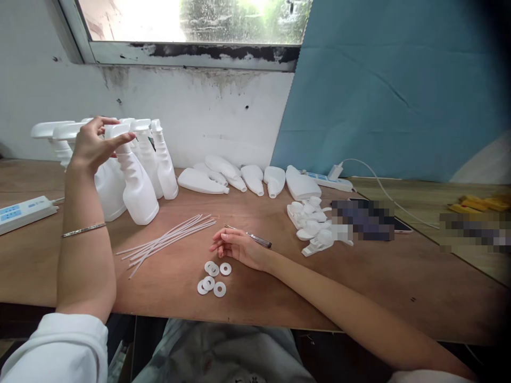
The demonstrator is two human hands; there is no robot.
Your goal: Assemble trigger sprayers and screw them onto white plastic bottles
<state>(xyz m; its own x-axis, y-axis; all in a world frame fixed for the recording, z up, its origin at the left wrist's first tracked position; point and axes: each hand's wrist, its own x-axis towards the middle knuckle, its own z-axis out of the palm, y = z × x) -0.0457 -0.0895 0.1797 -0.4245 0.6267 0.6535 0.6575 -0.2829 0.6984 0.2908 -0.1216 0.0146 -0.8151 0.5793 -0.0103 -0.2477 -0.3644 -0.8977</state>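
a bottle (pixel 140 189) is apparently pinched at its head by the raised left hand (pixel 93 142); the right hand (pixel 241 249) is held low, loosely curled, near washers (pixel 223 290).

Window (pixel 139 21) is partly blowing out to white, daylight lighting the tabletop (pixel 391 271) softly while the space underneath is sitting dim. Right-hand corners are fading to black, wide-angle distortion is stretching things near the edges, and pixelated blocks are partly masking the phone (pixel 403 227).

Wht spray btl (pixel 138 186), upright, on tbl (pixel 259 300)
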